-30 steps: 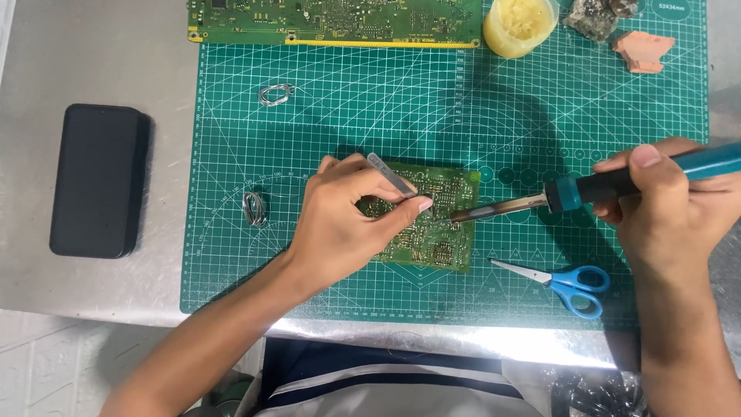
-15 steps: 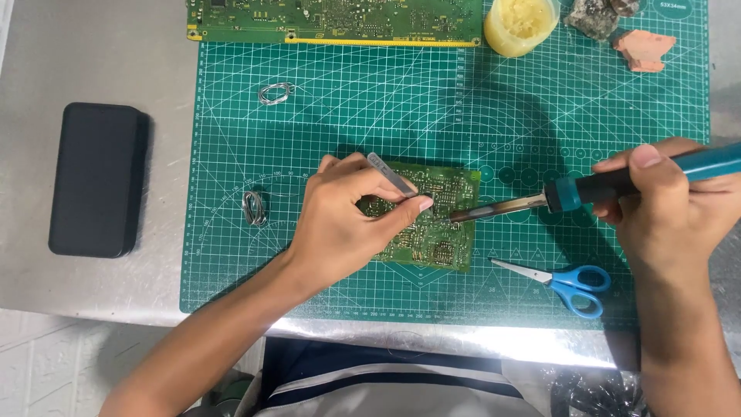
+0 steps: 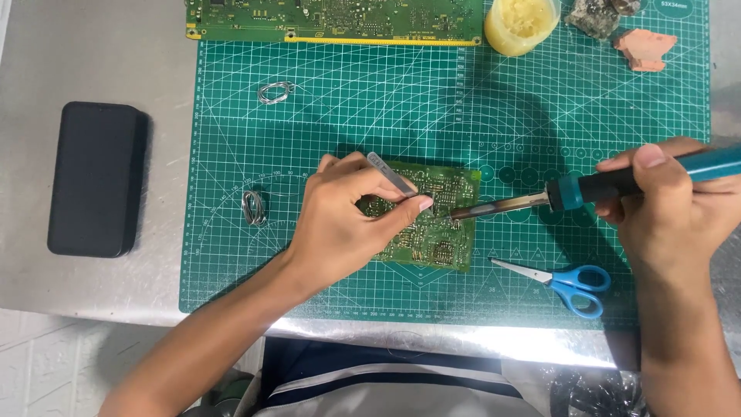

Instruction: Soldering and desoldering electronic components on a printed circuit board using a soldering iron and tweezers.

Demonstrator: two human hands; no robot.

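Observation:
A small green circuit board (image 3: 440, 232) lies on the green cutting mat (image 3: 370, 116). My left hand (image 3: 347, 224) rests on the board and pinches metal tweezers (image 3: 390, 176), their tips down on the board. My right hand (image 3: 671, 208) grips a soldering iron (image 3: 587, 188) with a teal and black handle. Its metal tip points left and touches the board's right side, close to the tweezer tips.
Blue-handled scissors (image 3: 559, 279) lie just below the iron. Two solder wire coils (image 3: 253, 207) (image 3: 275, 91) sit left on the mat. A long green circuit board (image 3: 340, 19), a yellow flux jar (image 3: 522, 23) and a reddish block (image 3: 644, 48) line the far edge. A black case (image 3: 94, 177) lies at the left.

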